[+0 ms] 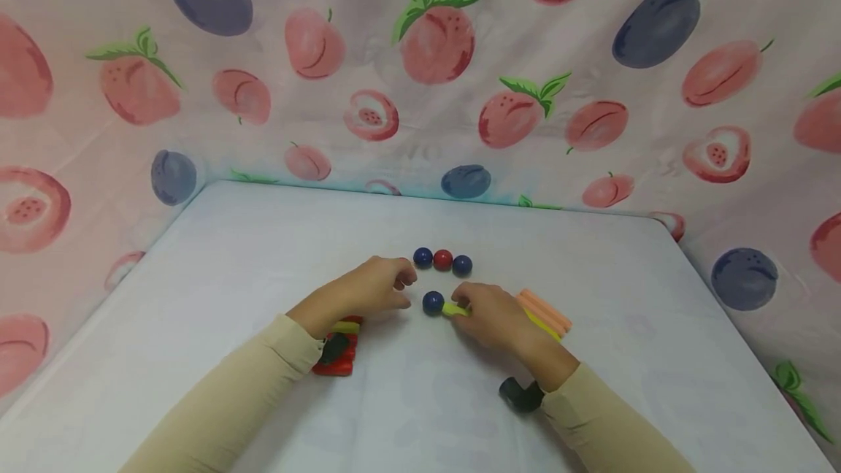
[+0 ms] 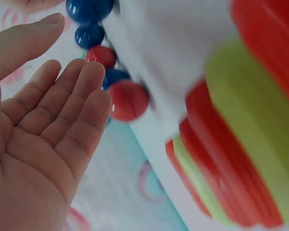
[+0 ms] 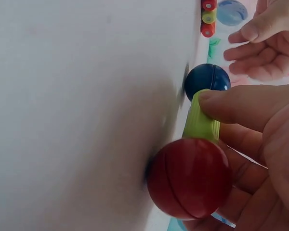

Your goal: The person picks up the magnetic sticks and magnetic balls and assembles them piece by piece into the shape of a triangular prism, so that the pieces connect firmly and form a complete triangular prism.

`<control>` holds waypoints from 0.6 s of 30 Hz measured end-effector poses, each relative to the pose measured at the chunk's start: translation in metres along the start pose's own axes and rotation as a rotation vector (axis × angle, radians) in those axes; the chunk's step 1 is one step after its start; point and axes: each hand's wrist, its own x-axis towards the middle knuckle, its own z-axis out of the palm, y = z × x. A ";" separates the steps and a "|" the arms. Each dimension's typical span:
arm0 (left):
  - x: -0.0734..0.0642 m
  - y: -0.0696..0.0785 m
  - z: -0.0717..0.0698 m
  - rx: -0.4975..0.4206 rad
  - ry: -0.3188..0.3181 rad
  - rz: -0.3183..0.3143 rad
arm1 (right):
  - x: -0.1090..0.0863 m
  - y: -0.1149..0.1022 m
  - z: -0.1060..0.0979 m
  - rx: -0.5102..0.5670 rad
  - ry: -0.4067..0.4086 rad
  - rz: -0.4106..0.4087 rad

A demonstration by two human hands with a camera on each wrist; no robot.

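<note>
My right hand (image 1: 493, 316) pinches a yellow-green rod (image 3: 201, 118) between thumb and fingers, low over the white table. A blue ball (image 1: 433, 303) is at the rod's far end, and a red ball (image 3: 190, 178) sits at its near end by my curled fingers. In the head view the hand covers that red ball. My left hand (image 1: 371, 287) hovers to the left with fingers loosely bent and nothing in them. Its palm and separated thumb show in the left wrist view. Just beyond both hands, a blue ball (image 1: 423, 258), a red ball (image 1: 443, 260) and another blue ball (image 1: 462, 265) form a row.
Red and yellow-green rods (image 1: 338, 367) lie side by side under my left wrist. Orange rods (image 1: 545, 312) and a yellow rod (image 1: 542, 325) lie beyond my right wrist. A fruit-patterned cloth (image 1: 407, 144) hangs along the back and sides of the white table (image 1: 296, 232).
</note>
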 end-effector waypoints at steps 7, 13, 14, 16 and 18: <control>-0.019 -0.014 -0.015 -0.018 0.049 -0.076 | -0.005 0.002 -0.001 -0.006 -0.004 0.002; -0.035 -0.025 -0.020 -0.017 0.057 -0.092 | -0.006 0.005 -0.001 0.010 0.005 0.000; -0.037 -0.027 -0.020 -0.020 0.054 -0.089 | -0.007 0.005 -0.001 0.012 0.008 0.001; -0.042 -0.030 -0.022 -0.025 0.044 -0.083 | -0.007 0.006 -0.002 0.012 0.012 0.007; -0.046 -0.033 -0.023 -0.020 0.040 -0.072 | -0.008 0.007 -0.002 -0.002 0.016 0.007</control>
